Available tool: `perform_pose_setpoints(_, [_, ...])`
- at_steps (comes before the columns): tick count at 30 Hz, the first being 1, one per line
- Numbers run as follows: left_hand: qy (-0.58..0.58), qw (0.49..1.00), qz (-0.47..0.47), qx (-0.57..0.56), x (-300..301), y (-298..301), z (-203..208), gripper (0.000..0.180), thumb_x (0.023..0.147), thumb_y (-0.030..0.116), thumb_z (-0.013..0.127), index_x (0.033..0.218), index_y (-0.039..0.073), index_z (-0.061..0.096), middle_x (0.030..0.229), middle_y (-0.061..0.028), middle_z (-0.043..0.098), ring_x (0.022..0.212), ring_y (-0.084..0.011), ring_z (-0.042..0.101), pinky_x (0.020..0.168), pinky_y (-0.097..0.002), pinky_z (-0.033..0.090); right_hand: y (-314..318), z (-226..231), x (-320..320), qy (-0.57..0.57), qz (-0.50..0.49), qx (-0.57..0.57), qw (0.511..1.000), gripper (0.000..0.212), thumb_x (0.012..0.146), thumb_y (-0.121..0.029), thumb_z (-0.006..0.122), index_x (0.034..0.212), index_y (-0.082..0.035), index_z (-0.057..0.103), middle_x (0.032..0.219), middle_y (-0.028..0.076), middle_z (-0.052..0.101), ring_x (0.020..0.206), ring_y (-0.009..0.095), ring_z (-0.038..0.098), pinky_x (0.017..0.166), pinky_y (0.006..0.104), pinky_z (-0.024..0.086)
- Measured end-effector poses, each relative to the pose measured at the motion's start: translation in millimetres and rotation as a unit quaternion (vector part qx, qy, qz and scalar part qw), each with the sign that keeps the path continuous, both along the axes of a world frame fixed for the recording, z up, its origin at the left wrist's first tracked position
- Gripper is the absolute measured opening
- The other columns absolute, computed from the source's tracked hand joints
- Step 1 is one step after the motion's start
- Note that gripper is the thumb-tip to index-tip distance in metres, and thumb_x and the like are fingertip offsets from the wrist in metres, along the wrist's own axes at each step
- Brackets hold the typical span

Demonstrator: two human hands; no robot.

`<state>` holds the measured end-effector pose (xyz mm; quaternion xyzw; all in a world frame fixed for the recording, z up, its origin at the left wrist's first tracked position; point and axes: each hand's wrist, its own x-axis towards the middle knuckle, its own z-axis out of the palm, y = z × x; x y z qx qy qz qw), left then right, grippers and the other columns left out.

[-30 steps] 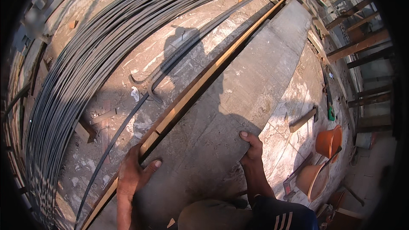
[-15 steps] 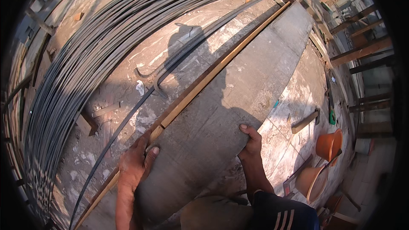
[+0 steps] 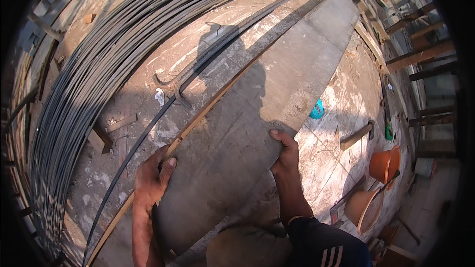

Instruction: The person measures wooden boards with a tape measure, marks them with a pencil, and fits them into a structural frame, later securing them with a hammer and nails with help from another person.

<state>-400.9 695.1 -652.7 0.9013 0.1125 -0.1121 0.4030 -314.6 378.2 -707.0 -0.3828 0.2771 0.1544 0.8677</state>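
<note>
We observe both hands gripping one long grey board (image 3: 257, 118), which runs from between the hands up and away to the far right of the view. The left hand (image 3: 152, 178) clasps the board's left edge: thumb laid on the top face, fingers curled under and out of sight, forearm rising almost straight from the lower edge of the picture. The right hand (image 3: 286, 152) holds the opposite edge slightly farther forward, its fingers hooked over the rim and the wrist bent, with the forearm angling back toward a dark sleeve (image 3: 326, 242) with pale stripes (the palm contact itself is hidden from us).

The board spans the whole gap between the two hands. We cannot tell whether its far end rests on anything. Along its left edge, touching the left hand's side, runs a narrow wooden strip (image 3: 198, 126).

Left of the left hand, a large bundle of steel rods (image 3: 94, 84) sweeps across the ground in a long curve. Ahead of that hand, two rods with hooked ends (image 3: 180, 86) lie apart from the bundle, and short wooden offcuts (image 3: 106, 131) lie on the dusty concrete floor (image 3: 148, 64) near them.

To the right of the right hand we note a turquoise object (image 3: 317, 110) just beside the board, a short timber piece (image 3: 356, 137) farther out, and beyond it two orange pans (image 3: 385, 164). Upright wooden posts (image 3: 420, 54) stand well beyond these. The person's shadow falls across the board and floor ahead of the hands.
</note>
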Motion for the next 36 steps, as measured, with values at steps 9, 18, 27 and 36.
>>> perform_pose_setpoints(9, [-0.200,0.971,0.039,0.126,-33,8,-15,0.042,0.090,0.033,0.069,0.124,0.009,0.062,0.113,-0.0153,0.067,0.104,-0.0357,0.065,0.090,-0.0458,0.052,4,-18,0,-0.072,0.080,0.050,0.993,0.048,0.087,-0.024,0.065,0.128,0.000,0.056,0.127,0.017,0.062,0.116,0.035,0.059,0.102,0.0483,0.046])
perform_pose_setpoints(18, [-0.026,0.967,0.119,0.223,-309,52,62,0.044,0.088,0.028,0.072,0.126,0.010,0.059,0.137,-0.0138,0.053,0.125,-0.0381,0.053,0.103,-0.0490,0.047,-35,-41,6,-0.003,0.075,-0.045,0.996,0.067,0.089,-0.033,0.069,0.143,-0.001,0.044,0.148,0.018,0.045,0.134,0.035,0.043,0.113,0.0516,0.032])
perform_pose_setpoints(27, [0.431,0.783,0.424,0.147,-565,86,134,0.053,0.091,0.041,0.067,0.122,-0.002,0.064,0.117,-0.0241,0.066,0.110,-0.0378,0.064,0.097,-0.0428,0.050,17,-1,-7,-0.082,0.119,-0.180,0.973,0.082,0.070,-0.041,0.079,0.136,0.000,0.052,0.145,0.023,0.049,0.137,0.041,0.040,0.117,0.0525,0.028])
perform_pose_setpoints(36, [0.280,0.833,0.474,0.054,-595,154,86,0.058,0.096,0.044,0.062,0.131,-0.002,0.057,0.121,-0.0253,0.066,0.113,-0.0338,0.065,0.097,-0.0414,0.050,27,28,-56,0.019,0.244,-0.136,0.960,0.084,0.082,-0.054,0.069,0.143,0.000,0.046,0.146,0.021,0.048,0.136,0.040,0.042,0.116,0.0525,0.030])
